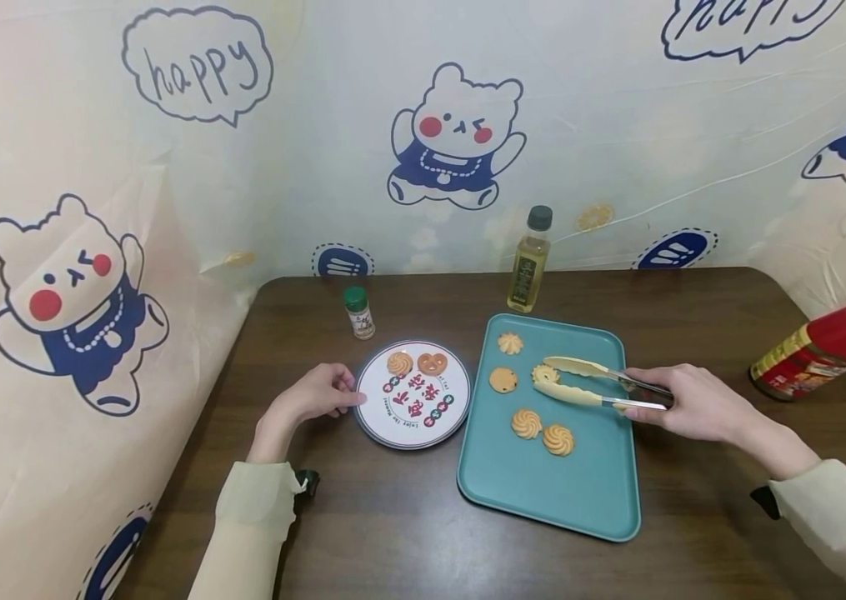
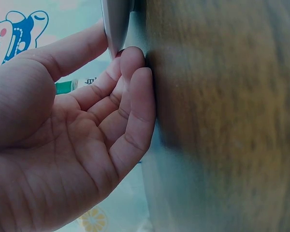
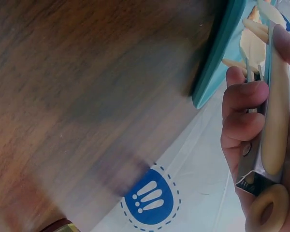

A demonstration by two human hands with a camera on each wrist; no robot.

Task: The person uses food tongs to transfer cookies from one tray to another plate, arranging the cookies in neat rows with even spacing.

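Note:
My left hand [image 1: 321, 392] pinches the left rim of a round white plate [image 1: 373, 398], thumb on top and fingers below it in the left wrist view. A swirl cookie [image 1: 399, 363] and a pretzel-shaped cookie [image 1: 433, 364] lie on this plate. In my right hand [image 1: 700, 402] are metal tongs with cream tips [image 1: 573, 393], their tips on either side of a flower-shaped cookie [image 1: 544, 374] on the teal tray [image 1: 535, 496]. Whether both tips touch it I cannot tell. Several other cookies [image 1: 526, 423] lie on the tray.
Behind the tray stands an oil bottle [image 1: 528, 271] with a dark cap. A small green-capped shaker [image 1: 359, 314] is behind the plate. At the right stands a red bottle [image 1: 820, 350] with a yellow cap. A printed sheet [image 1: 332, 167] backs the brown table [image 1: 392, 517].

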